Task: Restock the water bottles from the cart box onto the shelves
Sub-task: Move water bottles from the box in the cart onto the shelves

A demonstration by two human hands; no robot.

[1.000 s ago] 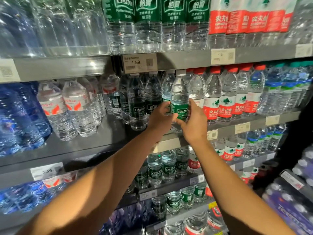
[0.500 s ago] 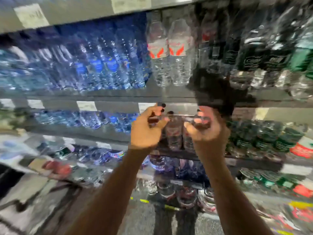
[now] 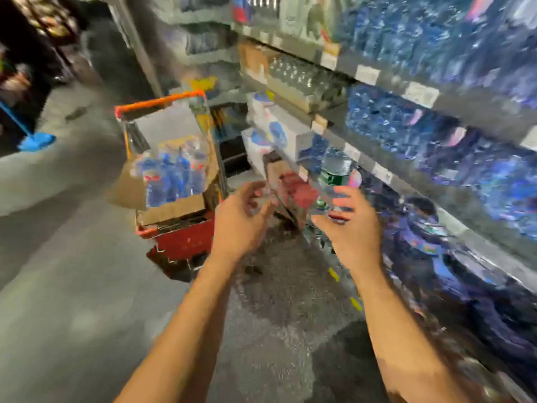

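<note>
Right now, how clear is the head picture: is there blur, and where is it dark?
Head view: strong motion blur smears the shelves, bottles in the cart box and both hands, left hand and right hand; the far left corner is dark; whether either hand holds something cannot be told.

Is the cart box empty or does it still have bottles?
Not empty: the open box on the cart holds blue-labelled bottles standing upright. Blur hides the count.

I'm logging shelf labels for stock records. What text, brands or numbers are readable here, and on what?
None can be read; the frame is motion-blurred.
Price tags on the shelves: white patches, too blurred.
Bottles in the cart box: blue labels, too blurred.
Green-labelled bottle: print unreadable.
</note>
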